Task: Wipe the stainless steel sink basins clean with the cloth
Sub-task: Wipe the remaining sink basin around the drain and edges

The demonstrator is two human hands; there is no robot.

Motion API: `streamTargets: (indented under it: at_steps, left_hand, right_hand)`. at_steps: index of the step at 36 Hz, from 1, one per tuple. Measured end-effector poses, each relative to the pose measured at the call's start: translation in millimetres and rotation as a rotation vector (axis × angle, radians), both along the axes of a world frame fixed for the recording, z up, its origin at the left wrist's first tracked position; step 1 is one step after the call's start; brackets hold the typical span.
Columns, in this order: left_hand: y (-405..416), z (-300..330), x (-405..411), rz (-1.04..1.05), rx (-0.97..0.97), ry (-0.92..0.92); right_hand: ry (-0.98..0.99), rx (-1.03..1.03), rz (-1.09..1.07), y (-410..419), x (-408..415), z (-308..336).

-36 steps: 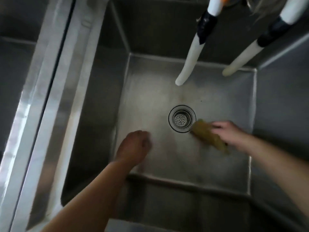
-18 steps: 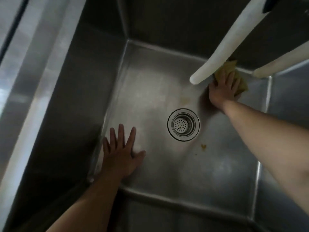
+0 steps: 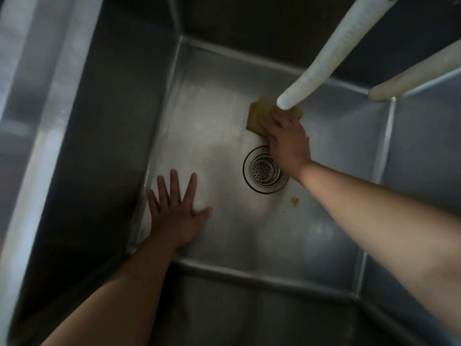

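Right hand (image 3: 287,143) presses the cloth (image 3: 259,116) flat beyond the drain (image 3: 264,169); left hand (image 3: 177,216) rests splayed, empty.

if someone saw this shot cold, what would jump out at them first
Probably the right hand pressing a yellow-brown cloth onto the sink floor just beyond the round drain strainer. Next, the pale hose slanting in from the upper right, its tip right over the cloth. The left hand lies flat with fingers spread in the near-left corner, and a small yellow speck sits just near-right of the drain.
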State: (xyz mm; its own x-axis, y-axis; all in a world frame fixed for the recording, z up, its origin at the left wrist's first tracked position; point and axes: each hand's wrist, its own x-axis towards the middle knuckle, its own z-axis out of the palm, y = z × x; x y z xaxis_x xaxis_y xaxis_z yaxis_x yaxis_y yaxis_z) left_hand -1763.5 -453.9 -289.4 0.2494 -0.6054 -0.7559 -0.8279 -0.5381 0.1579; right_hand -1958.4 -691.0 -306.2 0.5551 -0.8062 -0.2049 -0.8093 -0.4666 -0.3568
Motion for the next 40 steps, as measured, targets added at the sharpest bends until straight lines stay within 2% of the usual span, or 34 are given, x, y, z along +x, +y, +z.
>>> streamTargets:
  at_steps: [7, 9, 12, 15, 17, 20, 24, 27, 30, 34, 40]
  left_hand:
    - [-1.9, 2.5, -1.2, -0.003, 0.015, -0.006]
    - [-2.4, 3.5, -1.4, -0.004, 0.025, 0.005]
    - [-3.7, 4.5, -2.0, -0.008, 0.035, 0.007]
    - [-3.8, 3.0, -2.2, -0.010, 0.034, -0.007]
    - [-3.0, 1.2, -2.9, -0.008, 0.024, -0.007]
    - [-1.8, -2.4, -3.8, -0.002, 0.008, -0.015]
    - [-0.5, -6.4, -3.9, 0.002, -0.009, -0.030]
    - [-0.1, -8.5, -3.7, -0.005, -0.009, -0.039]
    - [0.0, -8.7, -3.7, -0.007, -0.005, -0.044]
    - [0.0, -6.5, -4.1, -0.009, -0.002, -0.040]
    - [-0.9, -4.0, -2.9, -0.022, 0.022, -0.034]
  right_hand:
    - [-0.098, -0.041, 0.072, 61.8, -35.6, 2.9]
    - [-0.100, 0.013, 0.087, 74.6, -40.2, 9.4]
    - [-0.173, 0.098, -0.060, 81.3, -48.1, 17.1]
    - [-0.279, 0.017, -0.233, 56.3, -55.2, 30.1]
    - [-0.277, -0.059, -0.314, 22.5, -63.6, 40.4]
    - [-0.145, -0.096, -0.378, -39.2, -78.4, 45.4]
    - [0.250, 0.040, -0.382, -93.6, -83.3, 33.0]
    - [0.266, 0.090, -0.385, -99.4, -81.1, 22.3]
    - [0.231, 0.052, -0.390, -84.4, -79.0, 16.4]
    - [0.240, 0.031, -0.268, -29.6, -78.8, 15.8]
    - [0.094, 0.049, -0.223, 56.7, -97.4, 20.2]
